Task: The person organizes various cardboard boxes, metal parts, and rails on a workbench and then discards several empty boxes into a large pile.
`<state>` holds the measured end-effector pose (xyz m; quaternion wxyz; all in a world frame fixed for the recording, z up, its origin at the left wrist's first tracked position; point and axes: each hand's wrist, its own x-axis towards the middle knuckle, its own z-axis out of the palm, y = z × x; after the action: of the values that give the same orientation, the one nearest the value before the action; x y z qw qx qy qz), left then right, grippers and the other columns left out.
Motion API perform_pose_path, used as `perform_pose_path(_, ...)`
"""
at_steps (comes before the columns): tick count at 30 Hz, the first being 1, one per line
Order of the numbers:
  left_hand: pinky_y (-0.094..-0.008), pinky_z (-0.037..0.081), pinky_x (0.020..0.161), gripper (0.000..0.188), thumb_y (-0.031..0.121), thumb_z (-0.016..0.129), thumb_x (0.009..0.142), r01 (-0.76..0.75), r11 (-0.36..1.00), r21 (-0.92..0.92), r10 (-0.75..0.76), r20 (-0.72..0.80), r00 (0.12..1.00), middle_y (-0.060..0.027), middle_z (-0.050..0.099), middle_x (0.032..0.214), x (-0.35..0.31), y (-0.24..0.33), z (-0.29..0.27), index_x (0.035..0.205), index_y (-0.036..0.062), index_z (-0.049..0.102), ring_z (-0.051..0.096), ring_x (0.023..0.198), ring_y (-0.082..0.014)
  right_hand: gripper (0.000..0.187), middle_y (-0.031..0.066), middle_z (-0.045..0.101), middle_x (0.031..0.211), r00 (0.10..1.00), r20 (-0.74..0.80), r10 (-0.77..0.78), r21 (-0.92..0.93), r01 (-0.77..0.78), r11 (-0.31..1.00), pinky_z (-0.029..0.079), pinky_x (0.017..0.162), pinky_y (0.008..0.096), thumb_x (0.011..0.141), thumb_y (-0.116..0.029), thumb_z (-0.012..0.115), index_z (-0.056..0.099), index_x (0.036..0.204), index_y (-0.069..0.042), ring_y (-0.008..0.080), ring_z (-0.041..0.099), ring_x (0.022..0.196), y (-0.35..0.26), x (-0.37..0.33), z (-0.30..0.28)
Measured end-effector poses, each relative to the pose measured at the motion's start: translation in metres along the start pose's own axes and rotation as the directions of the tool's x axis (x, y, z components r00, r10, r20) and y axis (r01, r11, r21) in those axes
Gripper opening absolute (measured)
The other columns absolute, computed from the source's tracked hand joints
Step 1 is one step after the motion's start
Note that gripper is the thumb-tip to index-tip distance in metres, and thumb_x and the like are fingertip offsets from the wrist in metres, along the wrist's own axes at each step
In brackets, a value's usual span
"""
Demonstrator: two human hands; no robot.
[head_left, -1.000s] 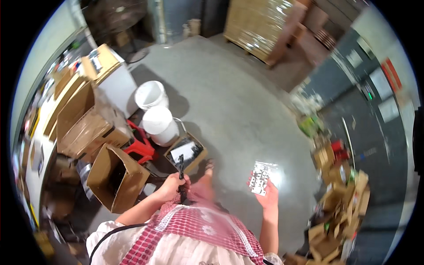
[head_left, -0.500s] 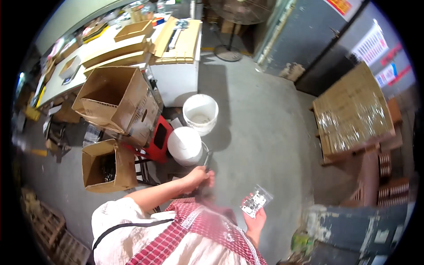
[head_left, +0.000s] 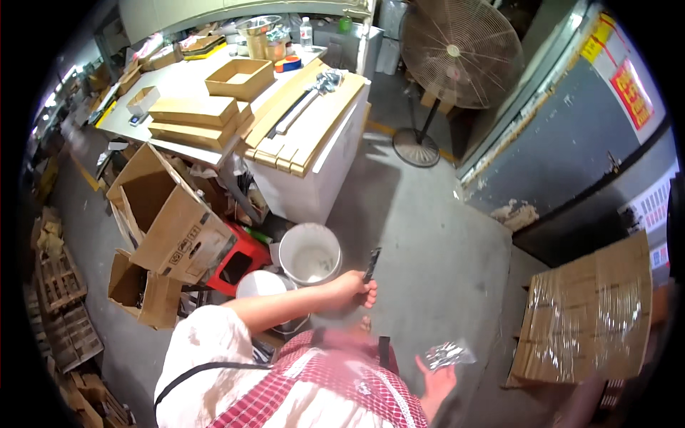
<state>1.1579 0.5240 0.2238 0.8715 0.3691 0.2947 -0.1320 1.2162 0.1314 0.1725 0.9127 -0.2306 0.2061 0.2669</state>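
Observation:
My left hand (head_left: 348, 287) is stretched out over the floor, its fingers closed round a slim dark tool (head_left: 372, 264) that points away from me; its exact kind is too small to make out. Lower right, my right hand (head_left: 439, 383) holds a clear plastic bag (head_left: 449, 354) of small whitish and silvery parts. Just beyond my left forearm stands an open white bucket (head_left: 310, 246). The forearm partly covers a second white bucket (head_left: 259, 284), which has a white top.
A red stool (head_left: 241, 265) and open cardboard boxes (head_left: 189, 242) stand at the left. Behind them, a cluttered workbench (head_left: 187, 85) holds wooden strips (head_left: 303, 114). A pedestal fan (head_left: 453, 53) stands at the back, and a wrapped carton stack (head_left: 581, 321) at the right.
The view has turned toward the workbench and fan. My left hand, with the dark tool, has moved forward and right, away from the white-topped bucket. The bag stays in my right hand.

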Motion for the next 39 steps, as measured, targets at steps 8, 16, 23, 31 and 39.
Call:
perform_pose_path(8, -0.0365, 0.057, 0.07, 0.012, -0.002, 0.044, 0.093, -0.385, 0.906, -0.175, 0.254, -0.502, 0.827, -0.0096, 0.06, 0.09, 0.006, 0.081, -0.065, 0.102, -0.0009, 0.053, 0.064, 0.077, -0.0211, 0.052, 0.0113, 0.033, 0.157, 0.87, 0.202, 0.451, -0.19, -0.417, 0.889, 0.02, 0.115, 0.0663, 0.101, -0.025, 0.039, 0.032, 0.151, -0.01, 0.0371, 0.038, 0.138, -0.029, 0.291, 0.255)
perform_pose_path(16, -0.0372, 0.057, 0.064, 0.014, -0.006, 0.042, 0.087, -0.684, 0.72, -0.116, 0.283, -0.851, 0.442, -0.0105, 0.058, 0.083, 0.048, 0.176, -0.116, 0.095, -0.0004, 0.052, 0.062, 0.071, -0.0231, 0.067, 0.0194, 0.031, 0.156, 0.315, 0.417, 0.853, -0.456, -0.739, 0.496, 0.022, 0.115, 0.0655, 0.097, -0.035, 0.053, 0.028, 0.151, -0.004, 0.0446, 0.03, 0.141, 0.138, 0.499, 0.425)
perform_pose_path(23, -0.0308, 0.055, 0.068, 0.01, 0.0, 0.045, 0.095, -0.709, 0.704, -0.04, 0.331, -0.865, 0.378, -0.0056, 0.059, 0.087, 0.098, 0.329, -0.13, 0.1, 0.0027, 0.053, 0.061, 0.074, -0.016, 0.061, 0.0217, 0.045, 0.145, 0.072, 0.186, 0.98, -0.638, -0.749, 0.176, 0.036, 0.109, 0.0608, 0.097, -0.03, 0.054, 0.035, 0.147, 0.0, 0.0404, 0.046, 0.131, 0.245, 0.629, 0.549)
perform_pose_path(31, -0.0313, 0.056, 0.068, 0.013, 0.003, 0.041, 0.098, -0.759, 0.651, -0.01, 0.243, -0.944, 0.221, -0.0083, 0.059, 0.088, 0.174, 0.42, -0.15, 0.102, -0.0001, 0.053, 0.062, 0.075, -0.0176, 0.044, 0.0139, 0.061, 0.121, 0.022, 0.213, 0.977, -0.889, -0.41, 0.203, 0.053, 0.091, 0.0439, 0.087, -0.005, 0.055, 0.051, 0.13, -0.004, 0.0289, 0.062, 0.108, 0.383, 0.793, 0.706)
perform_pose_path(39, -0.0294, 0.055, 0.066, 0.01, 0.005, 0.044, 0.1, -0.849, 0.526, 0.054, 0.09, -0.996, -0.008, -0.0063, 0.059, 0.089, 0.231, 0.491, -0.124, 0.103, 0.0025, 0.053, 0.061, 0.076, -0.0151, 0.038, 0.0098, 0.064, 0.106, -0.471, 0.458, 0.754, -0.162, 0.789, 0.592, 0.042, 0.094, 0.0395, 0.07, -0.013, 0.066, 0.064, 0.108, -0.008, 0.0314, 0.055, 0.101, 0.519, 0.851, 0.772)
